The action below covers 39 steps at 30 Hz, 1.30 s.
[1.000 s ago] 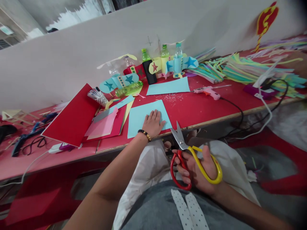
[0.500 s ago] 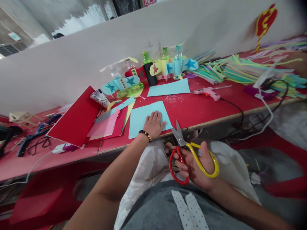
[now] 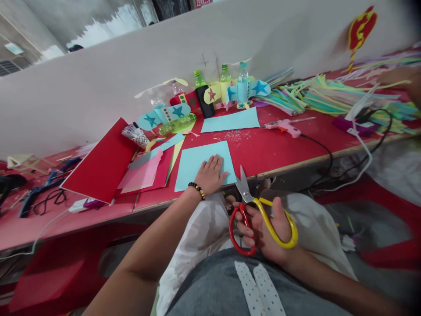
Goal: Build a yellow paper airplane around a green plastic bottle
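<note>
My left hand lies flat, fingers stretched, on a light blue sheet of paper at the table's front edge. Over my lap, my right hand holds scissors by their red and yellow handles, the fingers through the loops. The blades are parted and point up towards the sheet's right corner. Behind the sheet lies a light blue paper strip. Left of my left hand is a pile of pink, red and yellow paper.
Decorated bottles and a black phone stand by the wall. A pink glue gun with a black cord lies to the right, before bundled pastel strips. A red board leans at left near a pen holder. A person's arm shows at far right.
The view has shifted slightly. My left hand stays flat on the blue sheet, and my right hand still holds the parted scissors. At far right, another person's arm has moved further into view.
</note>
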Tool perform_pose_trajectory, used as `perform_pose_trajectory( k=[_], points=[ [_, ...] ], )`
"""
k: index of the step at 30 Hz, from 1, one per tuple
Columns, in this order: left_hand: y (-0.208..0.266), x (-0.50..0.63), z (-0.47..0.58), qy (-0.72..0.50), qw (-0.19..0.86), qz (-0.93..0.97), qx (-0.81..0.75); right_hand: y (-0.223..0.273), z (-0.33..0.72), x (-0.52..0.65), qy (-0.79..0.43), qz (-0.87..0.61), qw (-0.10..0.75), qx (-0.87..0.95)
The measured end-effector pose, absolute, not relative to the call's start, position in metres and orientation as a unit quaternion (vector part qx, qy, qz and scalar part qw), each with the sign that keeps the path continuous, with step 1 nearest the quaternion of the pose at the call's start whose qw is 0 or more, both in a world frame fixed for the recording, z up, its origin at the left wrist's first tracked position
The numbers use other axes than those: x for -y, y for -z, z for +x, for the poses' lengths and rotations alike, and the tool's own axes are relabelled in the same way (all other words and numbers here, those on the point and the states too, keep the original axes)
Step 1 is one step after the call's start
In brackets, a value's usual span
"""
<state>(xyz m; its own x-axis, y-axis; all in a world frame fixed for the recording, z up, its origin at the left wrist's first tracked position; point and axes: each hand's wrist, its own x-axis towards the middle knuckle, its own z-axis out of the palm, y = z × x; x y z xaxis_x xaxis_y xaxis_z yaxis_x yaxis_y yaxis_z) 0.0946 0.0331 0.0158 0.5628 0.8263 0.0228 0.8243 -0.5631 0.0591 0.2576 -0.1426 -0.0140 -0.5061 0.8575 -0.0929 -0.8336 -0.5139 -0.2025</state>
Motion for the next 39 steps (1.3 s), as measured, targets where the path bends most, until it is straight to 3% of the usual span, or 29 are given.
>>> perform_pose_trajectory(
  k=[39],
  points=[
    [-0.020, -0.012, 0.069, 0.005, 0.031, 0.933, -0.357, 0.001, 0.253, 0.110, -0.836, -0.107, 0.535, 0.047]
  ],
)
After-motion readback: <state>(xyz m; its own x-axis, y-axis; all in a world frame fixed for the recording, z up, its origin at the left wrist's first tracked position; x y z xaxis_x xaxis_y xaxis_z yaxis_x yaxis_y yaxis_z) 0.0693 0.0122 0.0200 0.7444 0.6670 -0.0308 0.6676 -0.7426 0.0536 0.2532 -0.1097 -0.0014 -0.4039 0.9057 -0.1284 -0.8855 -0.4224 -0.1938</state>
